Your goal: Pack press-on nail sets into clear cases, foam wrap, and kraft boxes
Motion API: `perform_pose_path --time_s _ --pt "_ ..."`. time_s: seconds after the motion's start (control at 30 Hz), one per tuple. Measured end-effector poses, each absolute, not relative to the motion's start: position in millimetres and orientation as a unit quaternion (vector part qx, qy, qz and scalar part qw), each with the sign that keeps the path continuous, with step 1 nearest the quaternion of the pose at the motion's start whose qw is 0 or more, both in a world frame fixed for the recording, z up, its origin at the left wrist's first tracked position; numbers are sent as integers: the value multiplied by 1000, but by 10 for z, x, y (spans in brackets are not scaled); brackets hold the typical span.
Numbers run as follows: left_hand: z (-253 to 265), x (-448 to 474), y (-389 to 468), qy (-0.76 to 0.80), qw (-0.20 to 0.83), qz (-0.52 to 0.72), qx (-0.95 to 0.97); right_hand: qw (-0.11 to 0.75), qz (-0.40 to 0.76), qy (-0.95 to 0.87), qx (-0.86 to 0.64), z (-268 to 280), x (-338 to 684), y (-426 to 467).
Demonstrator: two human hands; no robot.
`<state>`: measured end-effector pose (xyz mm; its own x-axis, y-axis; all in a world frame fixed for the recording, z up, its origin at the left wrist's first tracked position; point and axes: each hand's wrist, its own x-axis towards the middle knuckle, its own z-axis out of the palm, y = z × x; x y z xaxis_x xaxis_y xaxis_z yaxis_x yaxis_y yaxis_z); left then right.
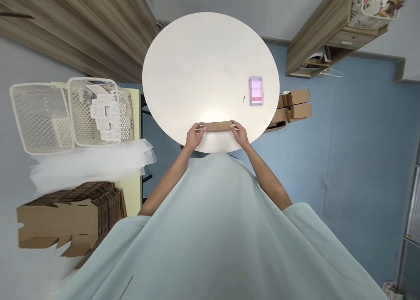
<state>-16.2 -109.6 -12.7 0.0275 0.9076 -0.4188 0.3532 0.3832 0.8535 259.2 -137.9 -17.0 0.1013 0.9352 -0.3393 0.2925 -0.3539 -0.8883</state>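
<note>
A brown cardboard box [217,126] is at the near edge of the round white table [203,50], its long narrow side facing up to me. My left hand [195,135] grips its left end, thumb on the near side and fingers on the far side. At the right end, my right hand [239,132] holds it in the same way. Whether the box rests on the tabletop or is held just above it, I cannot tell. A phone [256,90] with a lit, blurred screen lies on the table, beyond my right hand.
To the left, a yellow-topped table [133,190] bears white plastic baskets [95,143], one with small white packets, translucent sheets [92,164] and stacked flat cardboard [59,219]. Several brown boxes [300,97] are right of the round table. A wooden cabinet [315,33] stands at the far right.
</note>
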Motion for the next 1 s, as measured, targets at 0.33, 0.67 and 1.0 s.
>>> perform_pose_path --time_s 0.33,0.67,1.0 --pt "-20 -115 -1430 666 520 260 467 357 514 -443 -642 -79 2555 -1658" --pt "-284 111 -2076 710 544 188 406 363 533 -336 -686 -335 2622 -2288" --pt "-188 282 -2356 698 559 247 375 405 600 -206 -659 -237 2792 -2330"
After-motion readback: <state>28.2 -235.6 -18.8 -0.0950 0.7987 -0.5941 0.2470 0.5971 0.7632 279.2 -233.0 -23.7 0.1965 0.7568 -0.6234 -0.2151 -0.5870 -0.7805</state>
